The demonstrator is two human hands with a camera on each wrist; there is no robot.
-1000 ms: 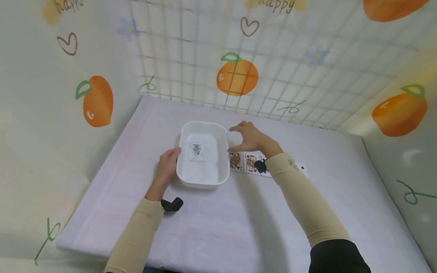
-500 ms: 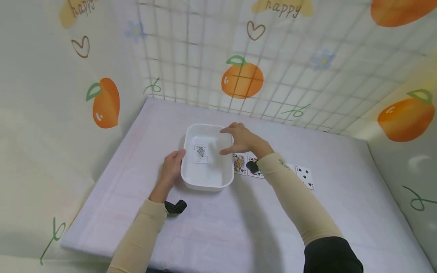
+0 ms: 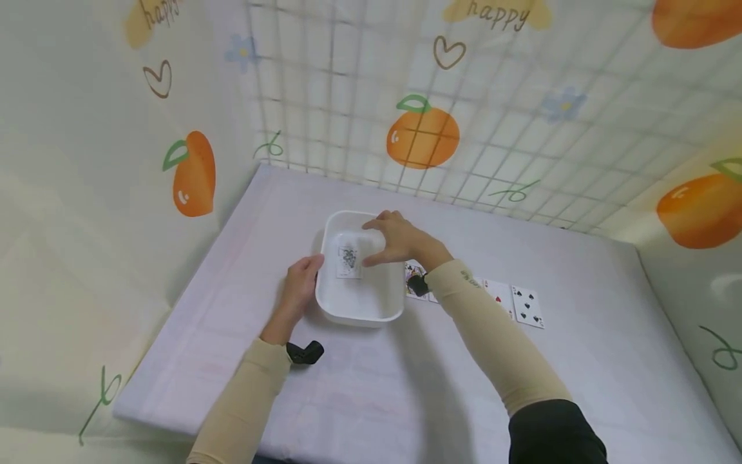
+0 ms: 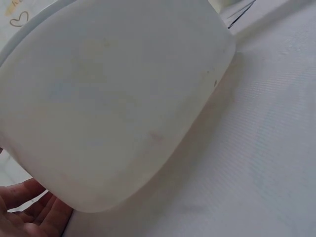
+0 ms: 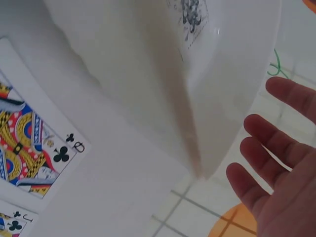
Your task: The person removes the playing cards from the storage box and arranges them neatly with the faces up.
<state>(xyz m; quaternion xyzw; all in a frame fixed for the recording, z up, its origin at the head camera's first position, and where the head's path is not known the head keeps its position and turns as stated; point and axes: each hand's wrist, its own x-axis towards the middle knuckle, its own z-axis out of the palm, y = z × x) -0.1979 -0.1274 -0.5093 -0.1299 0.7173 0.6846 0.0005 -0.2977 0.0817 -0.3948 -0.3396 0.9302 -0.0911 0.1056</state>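
A white plastic basin [image 3: 377, 296] is on the table, and a black-and-white joker card [image 3: 349, 261] lies flat inside it on the left. My left hand [image 3: 297, 290] grips the basin's left rim with the thumb on top; the left wrist view has its fingers [image 4: 54, 212] against the outer wall. Over the basin's right side hovers my right hand [image 3: 400, 240], thumb and fingers spread apart, holding nothing. In the right wrist view those fingers [image 5: 269, 140] stand beside the basin's rim. The queen of clubs [image 5: 29, 143] lies face up outside the basin.
A row of face-up cards runs right from the basin, partly under my right forearm. It includes the jack of clubs [image 5: 15, 224], a hearts card [image 3: 500, 298] and a spades card [image 3: 527, 306]. A white wire grid [image 3: 353, 96] stands along the back edge of the table.
My right hand has moved left from beside the basin's right rim to over its inside, uncovering cards at the row's right end. The left hand keeps its hold. The head view has shifted slightly.
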